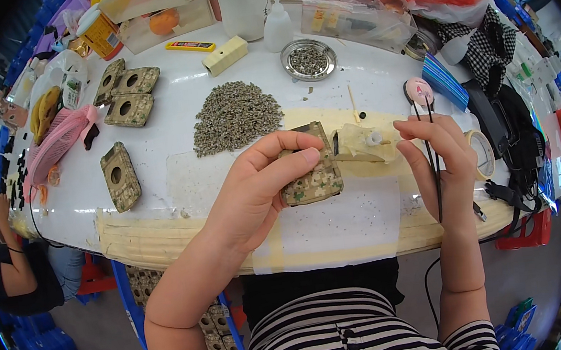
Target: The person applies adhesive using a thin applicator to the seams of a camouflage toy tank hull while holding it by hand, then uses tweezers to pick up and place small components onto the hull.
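My left hand (pixel 261 184) grips a camouflage-patterned rectangular plate (pixel 313 171) above the white table (pixel 168 98), thumb on its top face. My right hand (pixel 440 150) pinches a thin black tool with cords (pixel 436 178) and its fingertips touch a small white piece on a cream-coloured block (pixel 363 143) that sits just right of the plate. A heap of small grey parts (pixel 235 114) lies behind my left hand.
More camouflage plates lie at the left (pixel 120 176) and back left (pixel 127 95). A metal dish of small parts (pixel 309 60), a white squeeze bottle (pixel 278 29), a white tub (pixel 243 3), a tape roll (pixel 482 152) and clear boxes stand around. Another person (pixel 14 267) sits at the left.
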The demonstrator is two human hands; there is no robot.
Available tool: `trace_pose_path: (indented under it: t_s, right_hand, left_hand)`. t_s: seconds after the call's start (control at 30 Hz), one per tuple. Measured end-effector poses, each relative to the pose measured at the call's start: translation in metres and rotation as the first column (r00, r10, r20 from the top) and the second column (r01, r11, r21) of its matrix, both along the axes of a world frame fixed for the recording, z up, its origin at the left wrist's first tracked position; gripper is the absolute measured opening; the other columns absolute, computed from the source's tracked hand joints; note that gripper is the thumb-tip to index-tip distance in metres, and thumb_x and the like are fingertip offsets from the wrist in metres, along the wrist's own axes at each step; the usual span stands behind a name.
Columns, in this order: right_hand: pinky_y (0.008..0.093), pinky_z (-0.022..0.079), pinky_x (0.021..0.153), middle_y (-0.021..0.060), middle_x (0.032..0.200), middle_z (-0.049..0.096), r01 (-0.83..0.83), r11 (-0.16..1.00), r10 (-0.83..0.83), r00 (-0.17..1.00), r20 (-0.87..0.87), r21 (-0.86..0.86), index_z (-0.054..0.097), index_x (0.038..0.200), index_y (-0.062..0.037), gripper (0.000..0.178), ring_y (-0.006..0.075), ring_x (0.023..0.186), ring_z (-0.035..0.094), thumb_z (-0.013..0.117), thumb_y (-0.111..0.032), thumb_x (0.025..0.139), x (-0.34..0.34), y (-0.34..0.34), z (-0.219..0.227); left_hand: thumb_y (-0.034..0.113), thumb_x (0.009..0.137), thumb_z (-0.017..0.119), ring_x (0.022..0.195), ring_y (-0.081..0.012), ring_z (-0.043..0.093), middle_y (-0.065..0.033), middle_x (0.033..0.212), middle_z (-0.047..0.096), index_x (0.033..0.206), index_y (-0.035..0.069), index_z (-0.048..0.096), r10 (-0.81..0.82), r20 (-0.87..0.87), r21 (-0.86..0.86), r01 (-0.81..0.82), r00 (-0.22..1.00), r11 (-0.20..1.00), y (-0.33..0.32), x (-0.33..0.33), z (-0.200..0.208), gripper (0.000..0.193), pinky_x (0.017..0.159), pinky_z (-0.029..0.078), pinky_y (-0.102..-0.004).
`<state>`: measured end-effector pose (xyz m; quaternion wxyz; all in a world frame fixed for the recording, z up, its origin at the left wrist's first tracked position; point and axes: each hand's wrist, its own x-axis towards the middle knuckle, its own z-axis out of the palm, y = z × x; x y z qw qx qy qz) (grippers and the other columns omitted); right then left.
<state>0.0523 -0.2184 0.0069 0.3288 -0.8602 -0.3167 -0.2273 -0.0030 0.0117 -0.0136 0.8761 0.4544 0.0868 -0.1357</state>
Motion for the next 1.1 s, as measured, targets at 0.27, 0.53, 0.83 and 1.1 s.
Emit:
trace_pose_path:
  t_s: [0.27,0.53,0.83,1.1]
  right_hand:
    - [0.0312,0.043,0.064,0.0087,0.074,0.058,-0.049,0.998,0.050,0.998,0.030,-0.035,0.067,0.085,-0.0025,0.019,0.0242,0.072,0.055,0.075,-0.001,0.068,0.005,0.005,-0.004]
    - [0.0287,0.045,0.066,0.0102,0.080,0.063,-0.185,0.944,0.203,0.978,-0.039,0.272,0.064,0.089,0.0001,0.017,0.0210,0.073,0.057,0.071,0.002,0.073,-0.021,0.012,0.016]
    - [0.0234,0.048,0.071,0.0099,0.091,0.059,-0.266,0.738,0.591,0.700,-0.402,0.621,0.055,0.097,0.0028,0.006,0.0133,0.080,0.062,0.055,0.001,0.090,-0.025,0.027,0.002]
    - [0.0234,0.049,0.071,0.0094,0.089,0.059,-0.266,0.742,0.584,0.707,-0.399,0.615,0.055,0.096,0.0037,0.005,0.0132,0.080,0.062,0.054,0.003,0.091,-0.025,0.028,0.001]
  left_hand:
    - [0.009,0.090,0.056,0.097,-0.0260,0.065,-0.0108,0.100,0.063,0.103,0.001,0.056,-0.014,0.034,0.042,0.013,0.999,0.999,-0.002,-0.001,-0.001,0.015,0.082,0.054,-0.0321]
    - [0.007,0.089,0.056,0.094,-0.0224,0.066,-0.0107,0.096,0.064,0.099,0.002,0.056,-0.074,0.055,0.078,0.070,0.996,0.995,-0.003,-0.004,0.001,0.011,0.079,0.054,-0.0313]
    - [0.007,0.088,0.058,0.090,-0.0173,0.064,-0.0102,0.094,0.065,0.098,0.002,0.056,-0.131,0.081,0.099,0.123,0.988,0.987,-0.006,-0.005,0.004,0.011,0.081,0.051,-0.0286]
    - [0.007,0.088,0.060,0.088,-0.0137,0.063,-0.0075,0.094,0.064,0.098,0.002,0.057,-0.143,0.079,0.102,0.134,0.987,0.986,-0.005,-0.004,0.002,0.012,0.078,0.051,-0.0262]
